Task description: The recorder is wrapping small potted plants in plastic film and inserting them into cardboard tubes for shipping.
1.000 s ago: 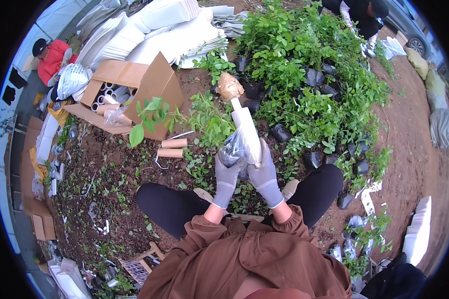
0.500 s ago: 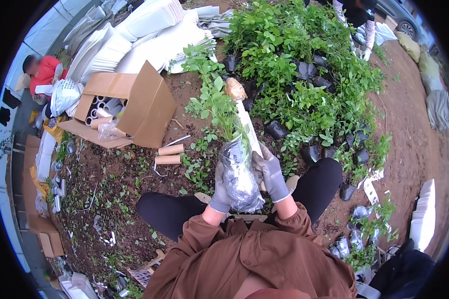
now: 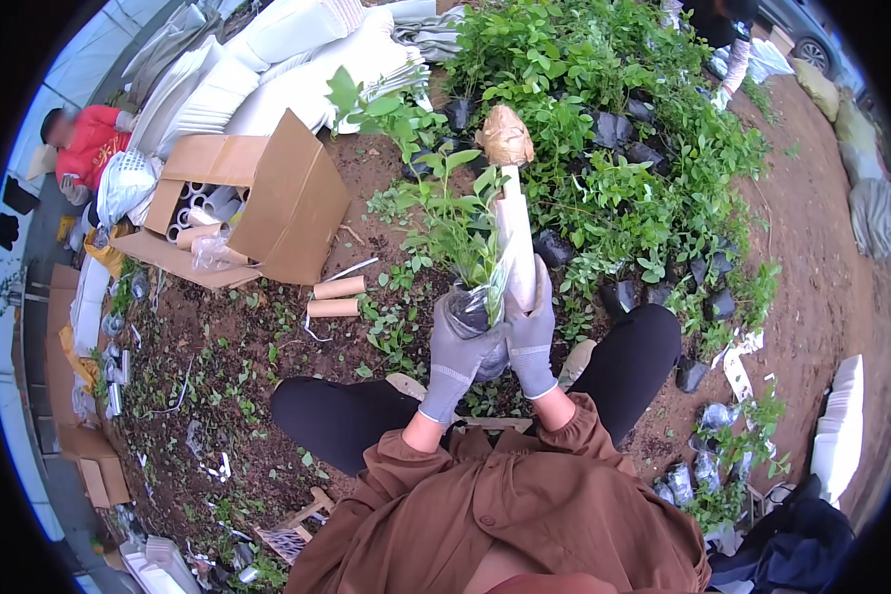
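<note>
Grey-gloved left hand (image 3: 461, 358) grips a black-bagged leafy green plant (image 3: 476, 259). Right of it, grey-gloved right hand (image 3: 532, 342) clasps a white cylindrical roll (image 3: 515, 236).

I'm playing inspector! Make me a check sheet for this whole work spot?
Surface: brown soil, strewn with leaves and scraps.
Things in hand: leafy plant with a plastic-wrapped base; white tube with a brown-wrapped end.
Clutter: open cardboard box of rolls; two brown tubes beside it.
Hands: gloved; left hand grips the wrapped base, right hand the white tube.
Cables: nothing seen.
Surroundings: heaped green plants, person in red, car.
</note>
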A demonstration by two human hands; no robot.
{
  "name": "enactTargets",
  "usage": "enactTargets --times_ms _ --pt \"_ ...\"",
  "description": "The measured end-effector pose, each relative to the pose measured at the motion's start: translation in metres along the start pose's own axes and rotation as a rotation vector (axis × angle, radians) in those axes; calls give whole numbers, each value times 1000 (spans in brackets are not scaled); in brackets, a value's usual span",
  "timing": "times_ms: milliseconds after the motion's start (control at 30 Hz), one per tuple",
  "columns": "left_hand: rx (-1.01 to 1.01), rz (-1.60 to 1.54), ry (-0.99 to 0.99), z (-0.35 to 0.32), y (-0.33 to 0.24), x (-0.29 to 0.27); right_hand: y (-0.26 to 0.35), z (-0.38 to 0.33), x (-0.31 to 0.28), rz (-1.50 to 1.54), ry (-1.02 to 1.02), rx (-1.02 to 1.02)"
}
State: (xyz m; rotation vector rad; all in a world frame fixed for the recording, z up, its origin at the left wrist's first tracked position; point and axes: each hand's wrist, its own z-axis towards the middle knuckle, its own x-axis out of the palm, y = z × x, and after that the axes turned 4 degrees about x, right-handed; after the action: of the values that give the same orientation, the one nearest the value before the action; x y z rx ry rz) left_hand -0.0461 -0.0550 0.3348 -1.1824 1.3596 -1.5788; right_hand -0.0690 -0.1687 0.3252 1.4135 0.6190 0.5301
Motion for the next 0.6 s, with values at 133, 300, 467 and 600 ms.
enactTargets --times_ms 133,300,467,600 --pt "-93 -346 -124 18 3 -11 25 -4 -5 351 16 130" --pt "78 -422 41 21 -3 -10 37 -14 -27 422 11 273" --pt "-235 -855 136 4 -1 0 35 -14 -35 336 78 138" --pt "-387 -762 427 -3 1 -25 19 -14 -42 538 489 518"
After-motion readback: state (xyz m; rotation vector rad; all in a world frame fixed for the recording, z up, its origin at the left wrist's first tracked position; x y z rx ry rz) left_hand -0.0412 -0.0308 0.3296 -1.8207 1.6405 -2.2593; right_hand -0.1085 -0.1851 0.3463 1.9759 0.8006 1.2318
